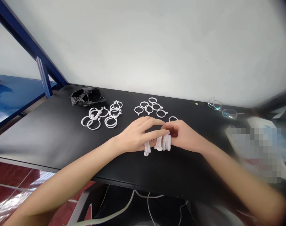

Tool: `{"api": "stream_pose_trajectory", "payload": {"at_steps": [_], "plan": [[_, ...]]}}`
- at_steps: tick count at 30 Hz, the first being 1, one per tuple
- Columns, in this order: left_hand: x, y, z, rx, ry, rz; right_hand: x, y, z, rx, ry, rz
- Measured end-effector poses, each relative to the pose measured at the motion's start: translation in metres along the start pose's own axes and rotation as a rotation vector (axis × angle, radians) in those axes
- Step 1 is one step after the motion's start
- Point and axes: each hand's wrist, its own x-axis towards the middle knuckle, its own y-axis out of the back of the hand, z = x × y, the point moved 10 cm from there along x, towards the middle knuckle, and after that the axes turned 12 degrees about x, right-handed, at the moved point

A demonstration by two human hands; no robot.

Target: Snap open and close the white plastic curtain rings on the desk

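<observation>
Left hand: in the head view, the left hand has bent, parted fingers, their tips meeting at the right hand; I cannot tell how firmly they grip.
Right hand: the right hand curls thumb and fingers in a pinch on the bunched rings; the contact is partly covered.
Bunched rings: between the hands, with two or so hanging under the left palm; their upper parts are hidden, so the count is unclear.
Lone ring: the lone ring lies just beyond the right hand, which covers its near side.
Right edge: pixelation masks flat items beside the right forearm, which blurs toward the corner.
Bag: beyond and left of the left hand, a crumpled, shiny black plastic bag.
Table: smooth, matte black table under both hands.
Glasses: thin-framed, clear-lensed glasses, beyond and right of the right hand.
Ring look: white, slim, round, with small knobs.
Ring heap: overlapping ring heap, left of the left hand.
Spread rings: six spread rings, beyond both hands.
</observation>
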Motion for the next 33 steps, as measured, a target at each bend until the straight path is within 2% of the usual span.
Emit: {"api": "stream_pose_trajectory", "payload": {"at_steps": [5,9,12,16,22,25,29,31,33], "plan": [[0.000,-0.004,0.009,0.033,-0.080,-0.022,0.005,-0.015,0.011,0.175,-0.180,-0.174],[0.000,-0.007,0.017,0.022,-0.108,-0.032,0.008,-0.027,0.013,0.265,-0.199,-0.239],[-0.002,-0.007,0.016,0.004,-0.092,-0.019,0.007,-0.026,0.016,0.280,-0.180,-0.217],[-0.003,-0.004,0.010,-0.037,-0.042,0.019,0.000,-0.014,0.014,0.281,-0.115,-0.138],[0.000,-0.003,-0.009,-0.315,0.181,0.037,-0.013,-0.006,0.006,0.297,0.075,-0.017],[0.002,-0.008,-0.014,-0.437,0.258,-0.036,-0.015,-0.015,0.009,0.284,0.097,-0.019],[0.001,-0.020,-0.017,-0.584,0.348,-0.142,-0.016,-0.008,0.005,0.269,0.202,0.087],[0.000,-0.023,-0.017,-0.617,0.371,-0.167,-0.016,-0.012,0.004,0.294,0.221,0.057],[-0.001,-0.025,-0.018,-0.613,0.372,-0.177,-0.015,-0.020,0.006,0.336,0.202,-0.026]]}}
